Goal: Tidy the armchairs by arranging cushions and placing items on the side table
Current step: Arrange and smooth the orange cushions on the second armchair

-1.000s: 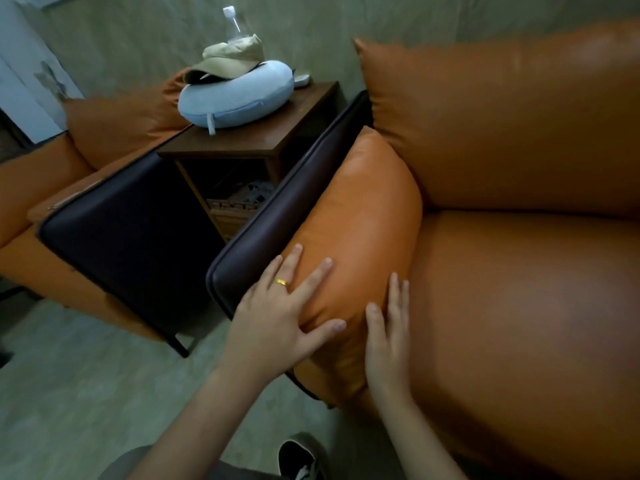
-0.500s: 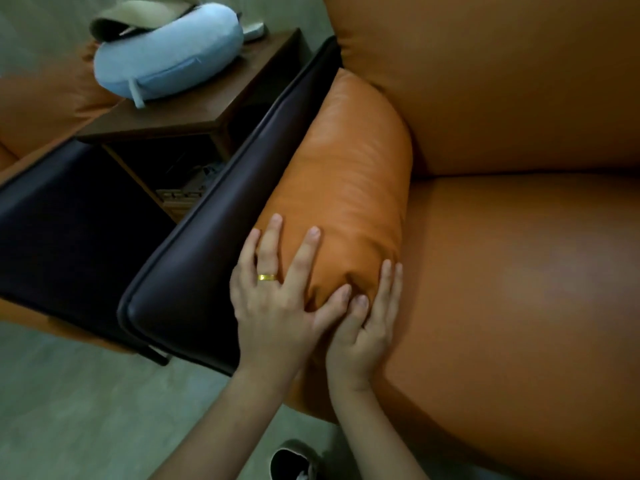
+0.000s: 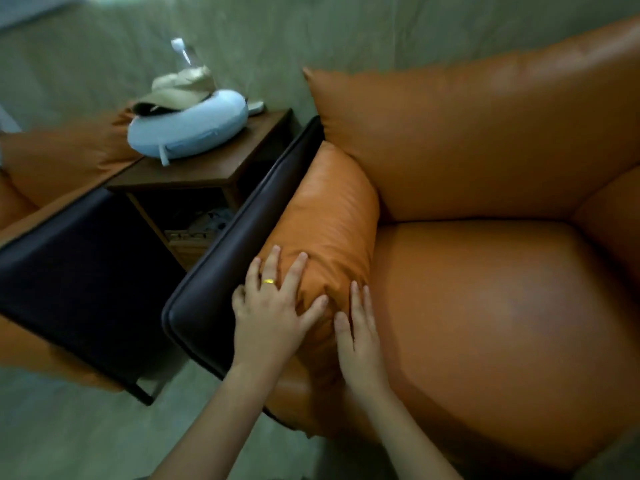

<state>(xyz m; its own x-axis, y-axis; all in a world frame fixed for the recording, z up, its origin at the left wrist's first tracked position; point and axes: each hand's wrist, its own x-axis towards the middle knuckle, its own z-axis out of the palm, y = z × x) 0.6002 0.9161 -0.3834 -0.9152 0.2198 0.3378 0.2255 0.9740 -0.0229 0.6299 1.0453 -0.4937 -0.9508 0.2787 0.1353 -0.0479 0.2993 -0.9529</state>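
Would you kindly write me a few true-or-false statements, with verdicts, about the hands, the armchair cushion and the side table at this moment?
1. The left hand and the right hand both touch the orange side cushion with straight fingers. True.
2. A tan cap sits on the blue neck pillow, which lies on the side table. True.
3. The left hand wears no jewellery. False: a gold ring shows on one finger.
4. The clear bottle is held in the right hand. False: it stands upright on the side table, behind the cap.
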